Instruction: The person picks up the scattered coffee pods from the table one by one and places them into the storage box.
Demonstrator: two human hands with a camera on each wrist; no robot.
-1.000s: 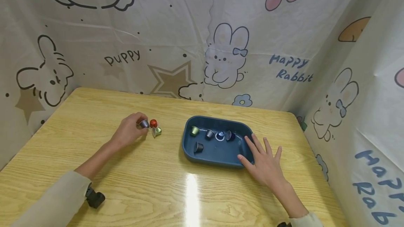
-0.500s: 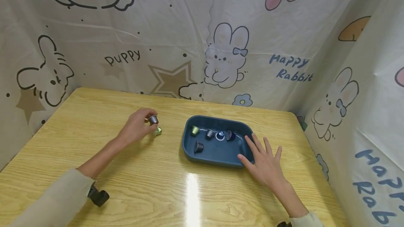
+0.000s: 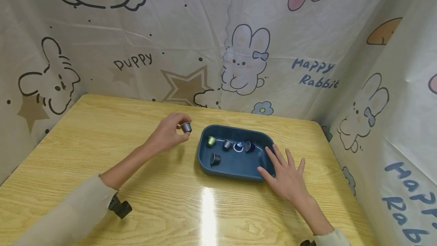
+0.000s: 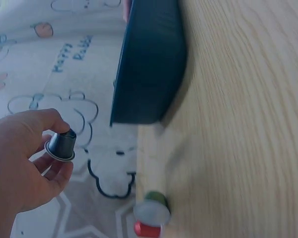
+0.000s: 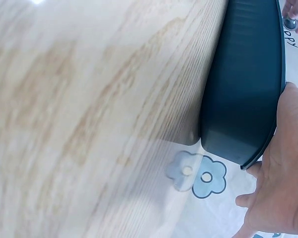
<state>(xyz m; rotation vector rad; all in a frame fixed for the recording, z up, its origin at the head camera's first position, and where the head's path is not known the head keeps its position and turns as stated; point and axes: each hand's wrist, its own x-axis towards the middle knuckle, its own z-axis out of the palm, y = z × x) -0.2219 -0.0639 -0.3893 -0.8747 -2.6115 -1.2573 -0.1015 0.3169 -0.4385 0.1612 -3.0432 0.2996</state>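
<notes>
Left hand (image 3: 167, 136) pinches a grey coffee capsule (image 3: 186, 127) in its fingertips, up off the wooden table (image 3: 102, 139), just left of the dark blue tray (image 3: 235, 170). Right hand (image 3: 286, 177) lies flat, fingers spread, touching the tray's near-right rim, grasping nothing. Five capsules sit inside.

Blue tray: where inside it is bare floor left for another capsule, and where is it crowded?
The blue plastic tray is bare along its near side, from the dark capsule across to the right hand on its rim. The far side is crowded: green capsule, grey capsule, and two blue ones.
</notes>
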